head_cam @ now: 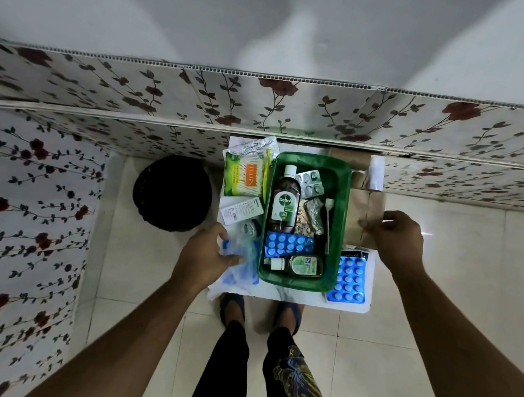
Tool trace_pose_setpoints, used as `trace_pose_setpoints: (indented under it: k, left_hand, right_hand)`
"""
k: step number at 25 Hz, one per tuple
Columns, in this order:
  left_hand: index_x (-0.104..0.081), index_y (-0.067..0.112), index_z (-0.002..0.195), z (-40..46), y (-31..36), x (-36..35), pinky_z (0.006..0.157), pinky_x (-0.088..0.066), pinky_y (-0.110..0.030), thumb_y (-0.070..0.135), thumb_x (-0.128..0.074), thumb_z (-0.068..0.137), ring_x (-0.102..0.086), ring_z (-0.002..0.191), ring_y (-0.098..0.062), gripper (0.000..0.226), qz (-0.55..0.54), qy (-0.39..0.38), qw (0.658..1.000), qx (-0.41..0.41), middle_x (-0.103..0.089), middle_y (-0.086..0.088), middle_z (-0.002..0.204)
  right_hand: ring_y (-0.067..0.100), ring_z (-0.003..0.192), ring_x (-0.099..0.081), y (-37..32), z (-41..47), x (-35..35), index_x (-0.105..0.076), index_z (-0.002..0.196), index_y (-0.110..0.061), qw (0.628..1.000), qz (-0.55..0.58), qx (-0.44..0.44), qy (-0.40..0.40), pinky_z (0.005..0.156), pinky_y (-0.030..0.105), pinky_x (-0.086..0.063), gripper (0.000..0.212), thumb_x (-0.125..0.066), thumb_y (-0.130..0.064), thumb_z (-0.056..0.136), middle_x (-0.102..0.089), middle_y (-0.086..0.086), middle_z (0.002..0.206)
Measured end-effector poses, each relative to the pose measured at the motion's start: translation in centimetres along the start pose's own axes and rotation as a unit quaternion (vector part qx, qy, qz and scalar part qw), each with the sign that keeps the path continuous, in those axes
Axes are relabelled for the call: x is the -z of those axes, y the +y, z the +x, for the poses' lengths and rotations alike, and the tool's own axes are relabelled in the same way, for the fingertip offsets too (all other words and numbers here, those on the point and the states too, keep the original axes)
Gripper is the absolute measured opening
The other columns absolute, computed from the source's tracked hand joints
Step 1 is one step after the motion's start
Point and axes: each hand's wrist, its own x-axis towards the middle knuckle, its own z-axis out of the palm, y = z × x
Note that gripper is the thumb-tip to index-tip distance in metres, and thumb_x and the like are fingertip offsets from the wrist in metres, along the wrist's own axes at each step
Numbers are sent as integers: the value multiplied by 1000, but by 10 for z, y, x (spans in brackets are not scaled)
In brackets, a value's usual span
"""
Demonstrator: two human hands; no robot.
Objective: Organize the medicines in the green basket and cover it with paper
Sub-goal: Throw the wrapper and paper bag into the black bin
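A green basket (340, 206) stands on a small white table (308, 300). Inside lie a Dettol bottle (284, 200), a smaller bottle (302, 265), a blue blister strip (288, 243), silver strips (310, 184) and a white stick (328, 224). My left hand (206, 254) grips a clear plastic packet with blue parts (241, 261) just left of the basket. My right hand (396, 235) pinches the edge of brown paper (365, 215) lying right of the basket. Another blue blister strip (349, 280) lies at the basket's right front corner.
A cotton-bud pack (245, 177), a white box (241, 210) and a foil packet (259, 146) lie left of the basket. A black bin (172, 193) stands on the tiled floor to the left. Floral-patterned walls close in behind and left. My feet (261, 314) are under the table's front edge.
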Motion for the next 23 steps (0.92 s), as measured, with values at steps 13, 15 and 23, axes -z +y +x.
trace_pose_setpoints:
  k: [13,15,23]
  left_hand:
    - [-61,10,92,-34,-14,84,68,-49,-32,-3,-59,82,-62,72,-25,16,-310,111,941,76,-69,-15,83]
    - [-67,17,101,-21,-36,98,80,-53,-37,3,-62,81,-66,84,-28,25,-342,117,929,78,-72,-10,93]
    - [-70,25,88,105,-188,112,82,-58,-47,6,-58,84,-69,82,-30,22,-352,136,911,168,-74,-17,99]
  right_hand:
    - [7,66,-60,-105,-102,34,-66,90,-10,977,127,170,23,57,15,-43,7,-68,-17,90,-68,0,78]
    - [5,65,-61,-132,-120,-1,-67,88,-13,972,130,192,-24,60,18,-46,4,-69,-15,89,-69,-1,77]
    - [33,85,-67,-171,-137,-276,-66,92,-14,964,-76,244,-72,69,36,-52,20,-58,-30,84,-73,6,87]
